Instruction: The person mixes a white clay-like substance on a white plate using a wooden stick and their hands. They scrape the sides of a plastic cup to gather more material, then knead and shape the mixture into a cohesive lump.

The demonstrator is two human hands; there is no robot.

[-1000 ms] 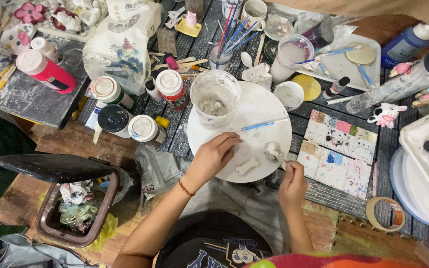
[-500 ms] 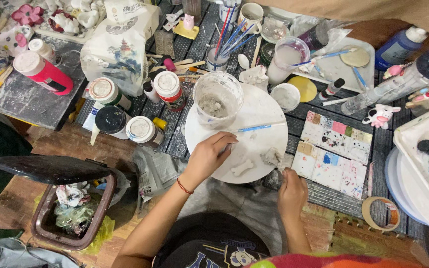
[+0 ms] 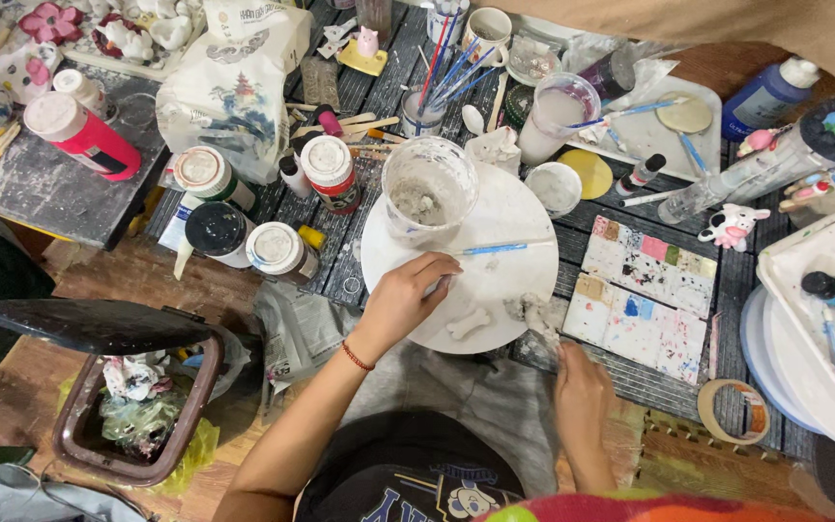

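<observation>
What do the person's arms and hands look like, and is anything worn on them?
Both forearms are bare, with no sleeves reaching them and no gloves. The left hand has a thin red bracelet at the wrist. The right hand shows no ring, watch or band. A dark printed shirt covers the torso.

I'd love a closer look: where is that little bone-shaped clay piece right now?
The bone-shaped clay piece lies on the round white board, near its front edge, just right of the left hand.
</observation>
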